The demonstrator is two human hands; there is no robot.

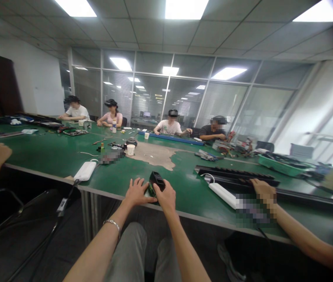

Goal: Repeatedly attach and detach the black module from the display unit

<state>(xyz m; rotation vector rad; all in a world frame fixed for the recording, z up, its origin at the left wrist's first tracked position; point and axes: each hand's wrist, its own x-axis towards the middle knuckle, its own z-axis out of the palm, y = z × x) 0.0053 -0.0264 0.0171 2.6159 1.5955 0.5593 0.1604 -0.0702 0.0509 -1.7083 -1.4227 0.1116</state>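
In the head view, a small black box-shaped device [156,179] with a green part low on its left side stands at the near edge of the green table [51,158]. My right hand [166,197] is closed round its right and near side, thumb on the front. Just left of it, my left hand [137,192] rests on the tabletop with fingers spread, its thumb stretched toward the foot of the device. Whether that thumb touches the device I cannot tell. The far side of the device is hidden.
A white power bank-like block [85,171] with a cable lies to the left, and another white block [223,196] to the right beside long black rails [237,176]. Paper cups [130,149] stand ahead. Co-workers' hands [263,192] are at both sides; several people sit opposite.
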